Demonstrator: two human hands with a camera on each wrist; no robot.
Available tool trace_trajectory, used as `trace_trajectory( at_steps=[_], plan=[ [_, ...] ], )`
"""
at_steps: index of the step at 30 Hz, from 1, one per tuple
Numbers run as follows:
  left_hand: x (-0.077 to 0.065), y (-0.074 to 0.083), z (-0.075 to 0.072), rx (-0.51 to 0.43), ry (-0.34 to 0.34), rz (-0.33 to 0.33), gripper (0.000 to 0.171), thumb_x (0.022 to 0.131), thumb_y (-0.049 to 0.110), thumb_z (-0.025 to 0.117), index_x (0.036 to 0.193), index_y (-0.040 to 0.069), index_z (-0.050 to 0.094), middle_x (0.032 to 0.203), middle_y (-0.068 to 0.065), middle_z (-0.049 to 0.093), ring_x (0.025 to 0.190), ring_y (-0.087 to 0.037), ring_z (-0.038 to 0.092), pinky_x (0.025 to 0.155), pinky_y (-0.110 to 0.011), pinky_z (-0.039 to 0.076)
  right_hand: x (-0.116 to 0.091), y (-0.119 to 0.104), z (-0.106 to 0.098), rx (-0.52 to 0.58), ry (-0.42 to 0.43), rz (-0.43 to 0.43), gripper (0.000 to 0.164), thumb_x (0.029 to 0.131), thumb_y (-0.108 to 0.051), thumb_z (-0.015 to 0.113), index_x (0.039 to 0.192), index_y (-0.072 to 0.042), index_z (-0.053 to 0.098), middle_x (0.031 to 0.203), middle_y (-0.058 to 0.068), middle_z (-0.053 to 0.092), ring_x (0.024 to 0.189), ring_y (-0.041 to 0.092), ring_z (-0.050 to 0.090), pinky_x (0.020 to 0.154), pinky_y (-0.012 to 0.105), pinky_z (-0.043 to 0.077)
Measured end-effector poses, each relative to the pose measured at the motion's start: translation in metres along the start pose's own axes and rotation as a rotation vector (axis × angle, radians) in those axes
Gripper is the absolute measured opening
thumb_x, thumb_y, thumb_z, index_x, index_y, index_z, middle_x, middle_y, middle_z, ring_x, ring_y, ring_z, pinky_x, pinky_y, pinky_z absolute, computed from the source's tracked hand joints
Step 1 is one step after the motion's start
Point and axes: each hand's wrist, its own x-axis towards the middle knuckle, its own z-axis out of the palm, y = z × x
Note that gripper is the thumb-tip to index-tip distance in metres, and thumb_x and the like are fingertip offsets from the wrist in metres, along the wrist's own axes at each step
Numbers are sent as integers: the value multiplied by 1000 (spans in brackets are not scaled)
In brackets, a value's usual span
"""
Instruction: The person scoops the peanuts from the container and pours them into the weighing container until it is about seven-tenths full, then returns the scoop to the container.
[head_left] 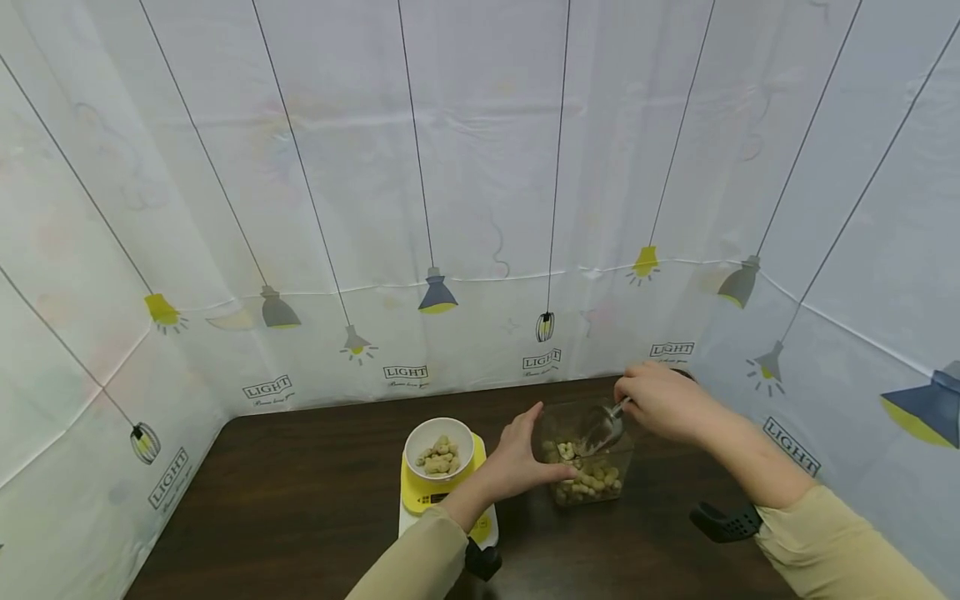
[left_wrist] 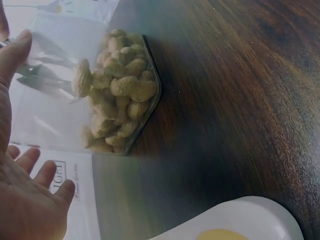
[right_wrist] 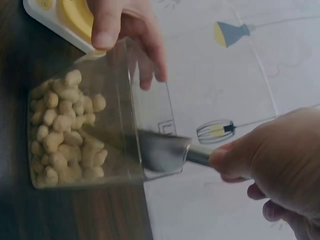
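The right hand [head_left: 663,404] pinches a metal scoop [head_left: 604,429] inside the clear container [head_left: 588,454] of peanuts [head_left: 592,482] beside the scale [head_left: 442,500] (bowl [head_left: 438,450] on top); the left hand [head_left: 525,458], fingers loosely spread, steadies its wall. Dig low and lift level.

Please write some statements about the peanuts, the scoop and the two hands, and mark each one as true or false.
1. The right hand holds a metal scoop. True.
2. The clear container is empty. False: it holds peanuts.
3. The white bowl stands on a yellow scale. True.
4. The left hand holds the bowl. False: it rests against the container.
5. The bowl holds peanuts. True.
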Motion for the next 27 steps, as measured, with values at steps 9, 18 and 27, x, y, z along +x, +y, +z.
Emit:
trace_trajectory(
  at_steps=[9,18,27],
  plan=[
    [1,1,3,-4,6,-1,106,81,65,78,163,42,15,165,5,24,154,-29,16,112,-60,32,5,-1,21,38,-24,15,9,96,-7,71,93,-15,72,94,-1,55,87,22,50,74,41,46],
    [0,3,4,10,28,10,110,77,68,80,163,33,20,161,6,31,149,-25,26,110,-56,36,2,-11,57,64,83,73,3,95,-16,74,96,-13,73,91,-2,57,83,21,56,70,38,50],
    [1,3,3,30,40,15,112,76,68,80,164,28,23,159,6,33,147,-24,29,110,-54,38,-8,-8,61,180,144,122,5,97,-11,71,101,-10,74,93,-1,57,82,17,55,70,37,49]
  ],
)
